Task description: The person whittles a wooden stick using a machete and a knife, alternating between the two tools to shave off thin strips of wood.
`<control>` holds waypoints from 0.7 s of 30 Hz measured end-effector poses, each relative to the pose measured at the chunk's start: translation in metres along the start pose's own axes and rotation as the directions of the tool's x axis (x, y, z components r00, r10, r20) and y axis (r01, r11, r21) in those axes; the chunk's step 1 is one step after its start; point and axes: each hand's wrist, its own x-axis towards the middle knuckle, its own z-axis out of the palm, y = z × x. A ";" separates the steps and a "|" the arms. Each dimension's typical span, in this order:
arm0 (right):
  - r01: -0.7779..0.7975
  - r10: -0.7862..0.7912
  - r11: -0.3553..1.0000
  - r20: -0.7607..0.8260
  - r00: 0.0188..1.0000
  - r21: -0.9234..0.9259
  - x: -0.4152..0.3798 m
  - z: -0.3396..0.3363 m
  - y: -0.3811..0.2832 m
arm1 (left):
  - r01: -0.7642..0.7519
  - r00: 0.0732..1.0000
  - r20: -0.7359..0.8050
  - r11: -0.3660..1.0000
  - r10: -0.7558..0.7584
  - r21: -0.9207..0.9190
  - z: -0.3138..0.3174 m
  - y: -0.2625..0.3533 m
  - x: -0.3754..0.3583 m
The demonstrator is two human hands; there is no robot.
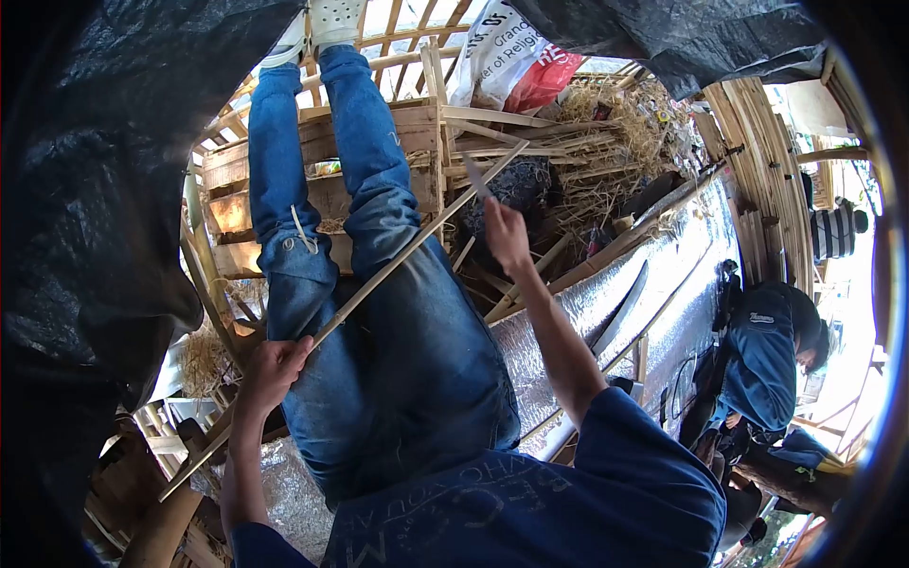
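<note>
A long, thin bamboo strip [393, 265] runs slantwise across my jeans [407, 350], from low on the left up past my right knee. My left hand [275, 372] is closed around it above my thigh. In my right hand [507, 235] is a knife [475, 177], its handle hidden by my fingers and its blade pointing up and away. The blade lies close beside the far end of the strip and overlaps it in this view.
Wooden crate slats [227, 210] stand under and beside my legs. Straw and split sticks [592, 156] pile up at the right, near a printed sack [502, 57]. A silver foil sheet [677, 260] bears a curved dark strip [623, 305]. Another person [762, 350] sits at the right.
</note>
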 end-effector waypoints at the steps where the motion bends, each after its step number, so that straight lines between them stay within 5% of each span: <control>1: 0.080 -0.076 0.996 0.099 0.992 -0.036 -0.034 0.015 -0.018 | 0.002 1.000 -0.009 1.000 -0.002 -0.001 0.002 0.001 -0.002; 3: 0.168 -0.154 0.984 0.200 0.968 -0.057 -0.063 0.027 -0.038 | -0.066 0.994 -0.073 0.988 0.077 0.137 0.004 0.002 -0.003; 10: 0.163 -0.257 0.925 -0.248 0.934 -0.344 0.030 -0.029 -0.021 | -0.104 0.988 -0.093 0.975 0.124 0.194 0.006 0.004 -0.005; 13: -0.116 0.116 0.983 -0.009 0.993 -0.139 -0.002 -0.009 -0.038 | -0.148 0.978 -0.111 0.959 0.179 0.243 0.008 0.001 -0.003; 14: -0.086 0.093 0.989 0.057 0.994 -0.121 -0.032 0.010 -0.047 | -0.147 0.977 -0.119 0.961 0.179 0.236 0.009 0.002 -0.003; 16: 0.218 -0.148 0.941 0.264 0.953 -0.257 -0.085 0.037 -0.054 | -0.157 0.975 -0.109 0.949 0.193 0.272 0.010 0.006 -0.006; 19: 0.154 -0.145 0.965 0.061 0.988 -0.211 -0.051 0.016 -0.043 | -0.142 0.976 -0.119 0.948 0.182 0.284 0.011 0.011 -0.008; 21: -0.071 0.020 0.971 -0.217 0.976 -0.230 0.020 -0.025 -0.008 | -0.145 0.977 -0.113 0.949 0.182 0.280 0.010 0.006 -0.006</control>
